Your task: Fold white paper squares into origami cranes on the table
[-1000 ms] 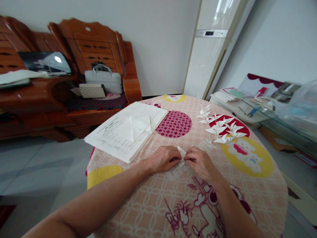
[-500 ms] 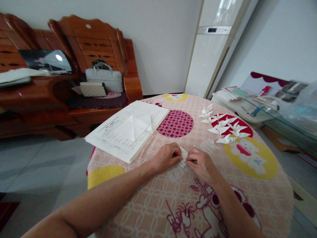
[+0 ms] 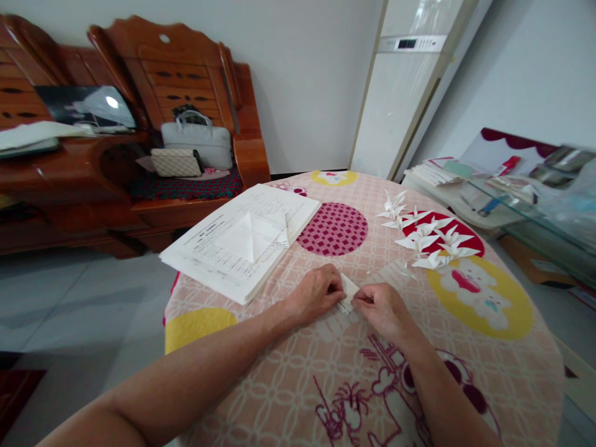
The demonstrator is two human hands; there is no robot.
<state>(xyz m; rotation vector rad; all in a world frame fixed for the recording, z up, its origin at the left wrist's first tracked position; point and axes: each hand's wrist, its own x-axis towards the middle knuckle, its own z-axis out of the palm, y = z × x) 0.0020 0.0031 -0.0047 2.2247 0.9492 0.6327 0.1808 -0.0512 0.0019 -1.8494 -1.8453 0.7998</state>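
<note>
Pinching a small, creased white paper piece (image 3: 348,292), left hand (image 3: 316,297) and right hand (image 3: 382,309) fingers press it onto the quilted tablecloth (image 3: 288,372).

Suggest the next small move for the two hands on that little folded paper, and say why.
Probably press the fold flat and run a fingertip along its crease. Both the left hand and right hand pinch the folded paper low over the tablecloth, and it looks far less shaped than the paper cranes nearby.

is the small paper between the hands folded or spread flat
Folded: the small paper is a pointed, layered shape pinched between the left hand and right hand.
</note>
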